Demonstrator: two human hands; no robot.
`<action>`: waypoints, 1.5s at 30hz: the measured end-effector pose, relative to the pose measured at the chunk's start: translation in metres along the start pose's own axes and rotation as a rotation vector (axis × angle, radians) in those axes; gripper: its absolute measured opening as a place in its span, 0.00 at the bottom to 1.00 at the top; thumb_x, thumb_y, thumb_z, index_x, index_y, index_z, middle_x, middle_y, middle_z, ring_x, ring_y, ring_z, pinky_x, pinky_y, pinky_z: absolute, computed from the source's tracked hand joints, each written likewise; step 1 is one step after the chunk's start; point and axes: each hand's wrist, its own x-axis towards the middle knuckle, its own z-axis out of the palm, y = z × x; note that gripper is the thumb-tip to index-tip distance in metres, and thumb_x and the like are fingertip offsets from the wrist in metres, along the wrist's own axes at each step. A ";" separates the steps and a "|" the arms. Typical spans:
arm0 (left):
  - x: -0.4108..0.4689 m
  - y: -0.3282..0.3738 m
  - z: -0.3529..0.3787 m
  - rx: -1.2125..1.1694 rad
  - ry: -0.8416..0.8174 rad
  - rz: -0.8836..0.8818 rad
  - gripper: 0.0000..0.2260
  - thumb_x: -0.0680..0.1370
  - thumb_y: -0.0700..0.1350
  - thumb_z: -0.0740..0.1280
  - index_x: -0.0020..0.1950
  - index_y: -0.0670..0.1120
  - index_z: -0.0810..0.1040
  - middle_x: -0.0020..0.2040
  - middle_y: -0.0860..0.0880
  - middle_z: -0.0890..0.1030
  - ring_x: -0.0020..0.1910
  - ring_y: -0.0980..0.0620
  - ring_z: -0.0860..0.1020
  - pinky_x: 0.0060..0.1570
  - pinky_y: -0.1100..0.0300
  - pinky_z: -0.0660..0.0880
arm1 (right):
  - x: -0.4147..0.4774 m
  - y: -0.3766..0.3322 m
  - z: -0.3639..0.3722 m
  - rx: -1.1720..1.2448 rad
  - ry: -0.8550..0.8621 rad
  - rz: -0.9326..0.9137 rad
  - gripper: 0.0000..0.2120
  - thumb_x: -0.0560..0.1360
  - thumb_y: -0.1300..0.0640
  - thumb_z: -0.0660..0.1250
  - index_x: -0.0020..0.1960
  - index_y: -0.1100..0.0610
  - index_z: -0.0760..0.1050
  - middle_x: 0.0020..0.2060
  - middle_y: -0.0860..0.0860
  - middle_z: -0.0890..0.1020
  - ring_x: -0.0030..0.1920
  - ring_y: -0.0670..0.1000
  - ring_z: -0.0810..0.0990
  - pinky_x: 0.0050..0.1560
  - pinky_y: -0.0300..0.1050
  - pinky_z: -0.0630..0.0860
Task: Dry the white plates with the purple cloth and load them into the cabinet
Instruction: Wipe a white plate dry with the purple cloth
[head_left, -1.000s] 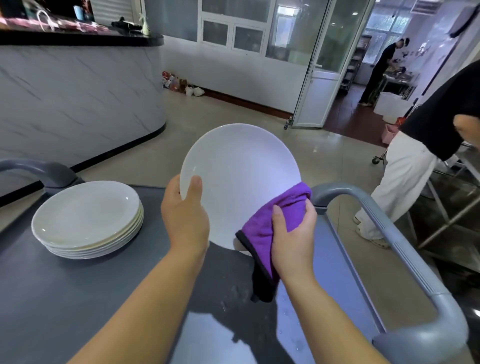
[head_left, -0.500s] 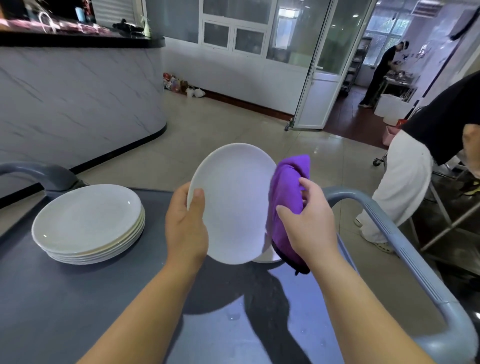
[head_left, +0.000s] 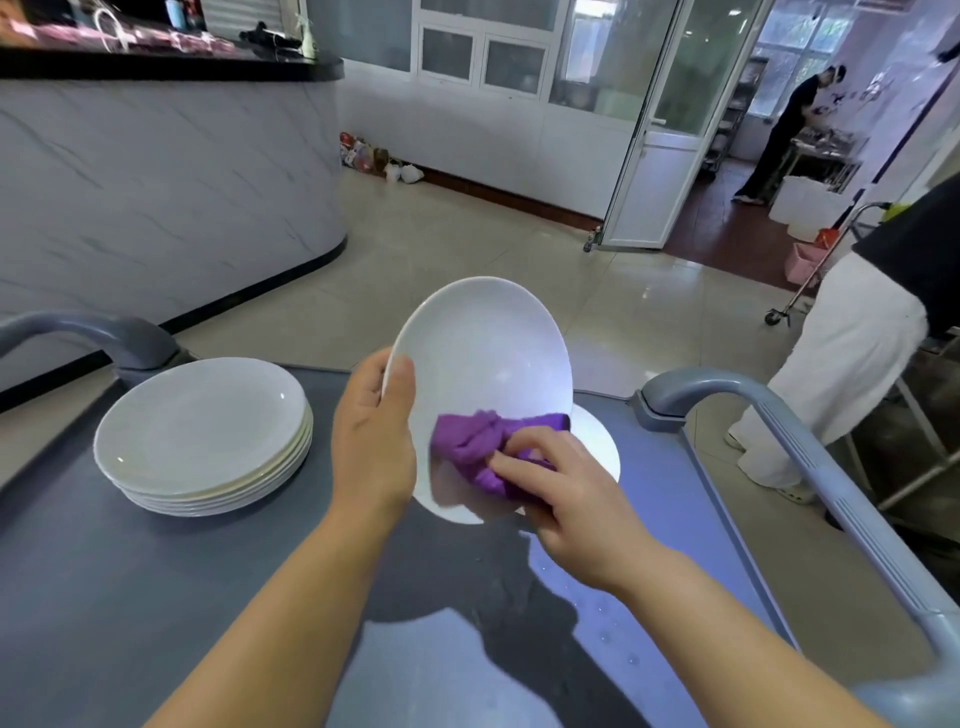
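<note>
Mid-dry on one white plate (head_left: 483, 353) — gripped at the rim by left hand (head_left: 371, 441), tilted above the grey cart (head_left: 156, 597), right hand (head_left: 566, 493) bunching purple cloth (head_left: 480, 447) against it. Probably next — finishing the wipe, then off to the cabinet, not in view. Plate stack (head_left: 202, 431) waiting at left.

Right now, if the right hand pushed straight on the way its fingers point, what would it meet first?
The right hand would meet the purple cloth under its fingers, then the held white plate directly behind it; the left hand likely lies beyond.
</note>
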 end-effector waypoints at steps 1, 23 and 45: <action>0.000 -0.001 -0.001 0.002 -0.007 -0.013 0.08 0.82 0.49 0.58 0.48 0.55 0.76 0.42 0.57 0.78 0.36 0.66 0.75 0.37 0.72 0.71 | -0.005 0.005 0.002 -0.025 0.026 0.027 0.27 0.66 0.68 0.63 0.62 0.48 0.71 0.56 0.47 0.71 0.50 0.54 0.72 0.43 0.51 0.77; -0.019 -0.006 0.027 -0.002 -0.020 -0.270 0.08 0.82 0.54 0.58 0.49 0.56 0.74 0.40 0.54 0.74 0.43 0.51 0.72 0.53 0.45 0.75 | -0.029 -0.006 -0.018 -0.200 -0.056 0.107 0.42 0.61 0.36 0.75 0.71 0.47 0.64 0.63 0.49 0.68 0.57 0.54 0.67 0.54 0.51 0.68; -0.010 -0.014 0.023 0.552 -0.306 -0.085 0.44 0.57 0.74 0.62 0.68 0.56 0.63 0.62 0.51 0.63 0.60 0.51 0.64 0.61 0.55 0.64 | -0.026 0.002 -0.086 0.568 0.035 0.460 0.13 0.71 0.60 0.73 0.52 0.46 0.80 0.47 0.43 0.84 0.47 0.47 0.81 0.48 0.42 0.76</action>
